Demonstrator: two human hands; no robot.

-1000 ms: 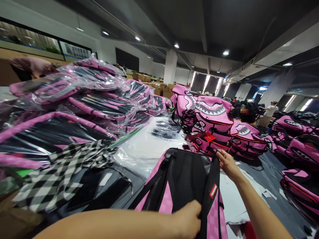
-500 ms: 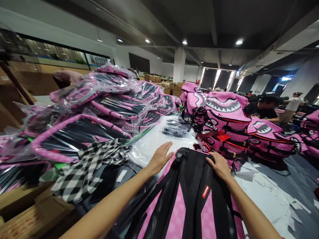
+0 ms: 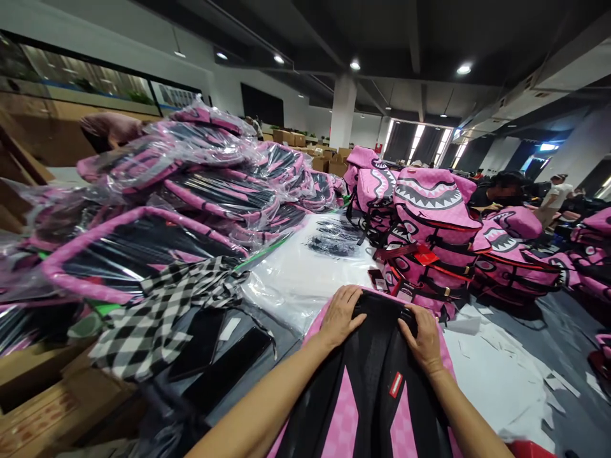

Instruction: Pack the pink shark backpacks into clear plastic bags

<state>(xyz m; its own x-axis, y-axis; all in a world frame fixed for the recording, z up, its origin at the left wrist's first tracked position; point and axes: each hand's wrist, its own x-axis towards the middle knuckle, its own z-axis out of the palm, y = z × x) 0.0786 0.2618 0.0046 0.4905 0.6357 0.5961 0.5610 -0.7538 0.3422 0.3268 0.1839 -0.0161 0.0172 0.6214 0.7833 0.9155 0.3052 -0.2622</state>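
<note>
A pink-and-black backpack (image 3: 377,362) lies in front of me with its strap side up and a small red label on one strap. My left hand (image 3: 341,317) grips its top edge on the left, fingers over the rim and thumb on the back panel. At the top right corner, my right hand (image 3: 424,337) holds the same edge, its thumb beside the strap. The backpack's lower end runs out of the picture. Just beyond its top lies a stack of clear plastic bags (image 3: 286,273) with black print.
Plastic-wrapped pink backpacks (image 3: 210,191) are heaped at the left. A checkered cloth (image 3: 167,312) and cardboard boxes (image 3: 52,407) are nearer. Shark-mouth backpacks (image 3: 429,210) stand stacked at the right, near white paper sheets (image 3: 496,369). A person (image 3: 499,191) is behind them.
My left hand has moved right and down from above the plastic bags onto the backpack's top edge. The right hand stays at its corner. A left-hand strap no longer shows spread outward.
</note>
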